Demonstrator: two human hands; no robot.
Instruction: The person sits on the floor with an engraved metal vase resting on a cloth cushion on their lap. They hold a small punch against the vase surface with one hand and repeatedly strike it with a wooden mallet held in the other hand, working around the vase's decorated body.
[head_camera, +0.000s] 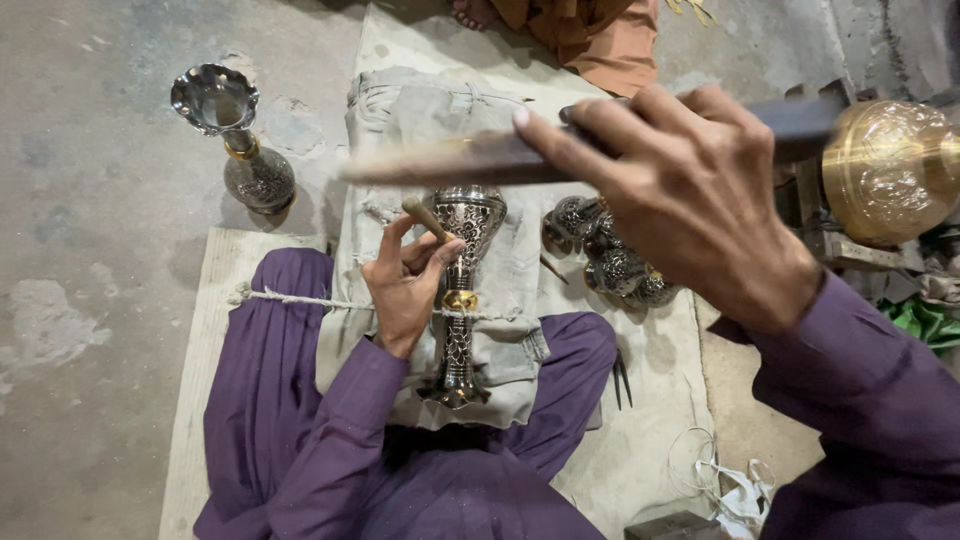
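Observation:
An engraved silver metal vase (463, 300) with a gold band lies on a cloth pad (400, 130) across my lap, tied down by a string (290, 298). My left hand (405, 285) pinches a small chisel (424, 216) with its tip against the vase's bulb. My right hand (690, 190) is raised close to the camera, gripping the wooden handle of a hammer (470, 160); the handle is blurred.
A second engraved vase (235, 135) stands on the concrete floor at upper left. Several engraved metal pieces (610, 260) lie right of the pad. A large brass bowl (885, 170) sits far right. Thin pointed tools (622, 378) rest on the mat. Another person's foot (470, 12) shows at top.

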